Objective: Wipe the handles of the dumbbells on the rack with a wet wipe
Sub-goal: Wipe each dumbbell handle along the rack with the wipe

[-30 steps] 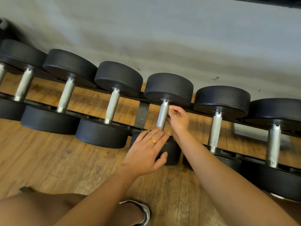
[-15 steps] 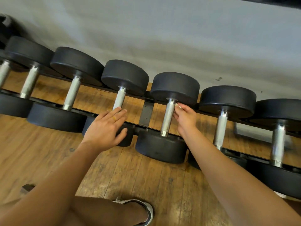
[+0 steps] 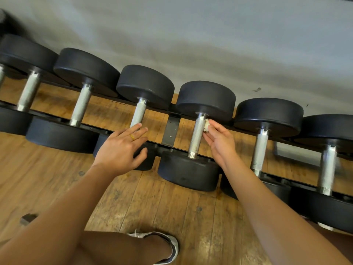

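A: The rack (image 3: 172, 131) is sitting low over the wooden floor (image 3: 152, 203), and the dumbbells (image 3: 206, 98) are lying across it in a row. What is worrying you?

B: The weight. The left hand (image 3: 120, 150) is lying flat, grip spread, over the near head of the dumbbell just left of the one being cleaned. If it is leaning hard, that head could be rolling on the rail, and a shoe (image 3: 172, 243) is sitting on the floor just below.

A: And the right hand (image 3: 219, 142)?

B: Its grip is pinching the wet wipe (image 3: 206, 127), wadded small, against the top of the handle (image 3: 196, 138), just under the far head. Only thumb and fingertips are holding it.

A: So it is at risk of slipping out?

B: Possibly. The knurled metal is looking rough, so it could be snagging the wad and tearing it or dragging it loose. A wad that small is touching one side only, so the back and lower end are risking being missed.

A: The ring (image 3: 132, 137)?

B: It is sitting near the neighbouring handle and could be scraping the steel.
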